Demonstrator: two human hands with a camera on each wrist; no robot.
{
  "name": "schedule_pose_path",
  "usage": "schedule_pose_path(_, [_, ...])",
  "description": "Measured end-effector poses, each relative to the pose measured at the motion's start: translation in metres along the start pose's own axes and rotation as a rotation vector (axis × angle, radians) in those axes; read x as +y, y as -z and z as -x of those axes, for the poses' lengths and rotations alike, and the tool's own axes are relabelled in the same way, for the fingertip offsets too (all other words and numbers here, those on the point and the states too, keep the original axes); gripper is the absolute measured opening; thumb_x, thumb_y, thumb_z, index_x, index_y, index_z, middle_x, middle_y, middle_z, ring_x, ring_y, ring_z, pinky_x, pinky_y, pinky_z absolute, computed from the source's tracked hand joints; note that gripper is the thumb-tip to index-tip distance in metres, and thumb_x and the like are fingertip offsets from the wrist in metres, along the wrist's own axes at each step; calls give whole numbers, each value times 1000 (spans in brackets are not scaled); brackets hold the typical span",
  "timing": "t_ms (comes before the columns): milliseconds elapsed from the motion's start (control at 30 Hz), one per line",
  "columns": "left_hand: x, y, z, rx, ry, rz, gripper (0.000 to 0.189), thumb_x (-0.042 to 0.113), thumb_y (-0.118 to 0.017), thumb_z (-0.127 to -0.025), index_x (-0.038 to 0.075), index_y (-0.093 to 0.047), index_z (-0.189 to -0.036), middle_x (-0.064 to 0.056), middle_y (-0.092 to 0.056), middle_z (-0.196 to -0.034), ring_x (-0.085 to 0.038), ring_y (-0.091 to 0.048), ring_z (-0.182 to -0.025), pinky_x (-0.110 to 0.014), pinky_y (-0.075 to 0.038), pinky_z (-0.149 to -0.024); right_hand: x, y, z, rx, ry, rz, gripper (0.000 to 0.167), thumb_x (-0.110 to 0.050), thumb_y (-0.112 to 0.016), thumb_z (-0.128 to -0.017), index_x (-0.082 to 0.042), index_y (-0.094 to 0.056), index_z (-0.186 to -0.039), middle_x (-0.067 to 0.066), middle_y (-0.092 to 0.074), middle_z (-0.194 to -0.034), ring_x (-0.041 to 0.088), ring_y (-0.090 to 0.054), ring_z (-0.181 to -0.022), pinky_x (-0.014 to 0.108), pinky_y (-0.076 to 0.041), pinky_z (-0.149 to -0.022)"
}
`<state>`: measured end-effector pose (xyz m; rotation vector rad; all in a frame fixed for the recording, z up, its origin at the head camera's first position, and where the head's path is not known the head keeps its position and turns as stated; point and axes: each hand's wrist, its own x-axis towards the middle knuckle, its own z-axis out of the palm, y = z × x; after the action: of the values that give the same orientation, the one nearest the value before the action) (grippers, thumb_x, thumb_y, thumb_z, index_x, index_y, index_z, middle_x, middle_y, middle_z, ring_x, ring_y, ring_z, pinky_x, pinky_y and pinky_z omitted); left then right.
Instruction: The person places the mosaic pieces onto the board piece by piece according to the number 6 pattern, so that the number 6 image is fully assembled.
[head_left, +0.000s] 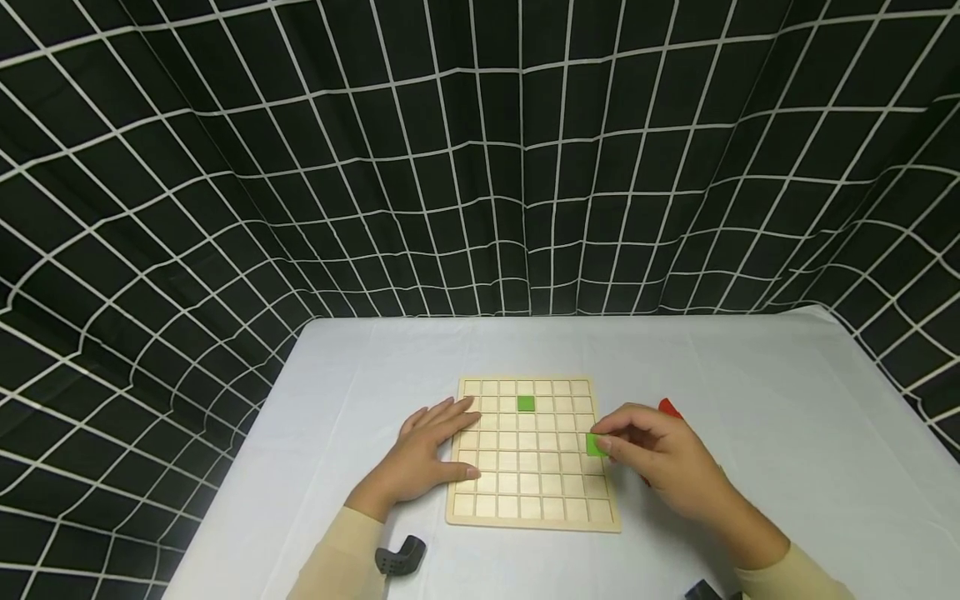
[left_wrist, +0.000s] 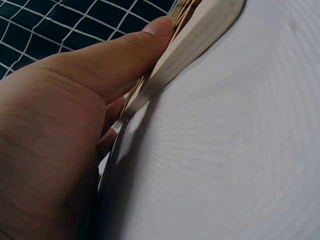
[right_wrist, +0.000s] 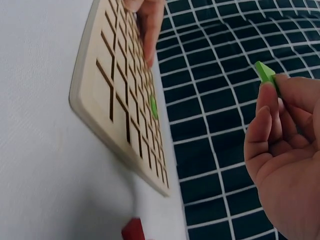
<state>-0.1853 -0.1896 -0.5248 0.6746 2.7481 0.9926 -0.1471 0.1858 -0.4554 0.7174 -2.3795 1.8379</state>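
Note:
A pale wooden board (head_left: 536, 508) with a grid of square cells lies flat on the table. One green square tile (head_left: 527, 403) sits in a cell near its far side. My left hand (head_left: 416, 458) rests at the board's left edge, fingers extended and fingertips over the outer cells; its thumb (left_wrist: 120, 57) lies across the edge in the left wrist view. Between thumb and fingers, my right hand (head_left: 667, 458) pinches a second green square tile (head_left: 594, 446). In the right wrist view this tile (right_wrist: 265, 71) is raised off the board, its other fingers curled below.
Red pieces (head_left: 670, 407) lie on the table to the right, partly hidden behind my right hand. A white cloth (head_left: 360, 358) covers the table. Black curtains with white grid lines (head_left: 525, 167) enclose the back and sides. A dark curved device (head_left: 401, 557) is by my left wrist.

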Motion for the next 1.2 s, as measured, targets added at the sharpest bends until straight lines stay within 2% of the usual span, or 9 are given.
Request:
schedule_pose_path(167, [0, 0, 1, -3, 2, 5, 84, 52, -87, -90, 23, -55, -162, 5, -32, -176, -26, -20, -163, -55, -1, -130, -1, -10, -6, -39, 26, -69, 17, 6, -76, -98, -6, -78, -111, 14, -73, -100, 21, -69, -80, 27, -62, -73])
schedule_pose_path(400, [1, 0, 2, -5, 3, 8, 84, 51, -87, -90, 24, -55, -162, 6, -32, -176, -26, -20, -164, -55, -1, -130, -3, -25, -15, -42, -9, -50, 18, 3, -79, -98, -7, -78, -113, 11, -73, -101, 21, -69, -83, 25, -60, -74])
schedule_pose_path(633, [-1, 1, 1, -1, 0, 1, 84, 54, -86, -90, 24, -55, -162, 6, -31, -176, -25, -19, -164, -55, -1, -130, -4, -37, -27, -56, -71, -20, 13, -5, -80, -100, -12, -80, -111, 4, -75, -107, 23, -70, -92, 27, -61, -81])
schedule_pose_path(867, [-2, 0, 0, 1, -7, 2, 85, 56, -85, -90, 24, -55, -162, 7, -32, -176, -24, -19, -164, -55, -1, -130, -1, -43, -40, -45, -112, -14, 13, -6, -80, -100, -10, -79, -112, 6, -73, -105, 24, -71, -88, 29, -62, -79])
schedule_pose_path(1200, [-3, 0, -1, -1, -10, -4, 85, 57, -85, -90, 25, -55, -162, 7, -32, -176, -22, -19, -163, -54, -2, -130, 10, -52, -55, -49, -155, 13, 17, -6, -81, -99, -5, -79, -116, 2, -74, -105, 24, -71, -89, 29, -61, -80])
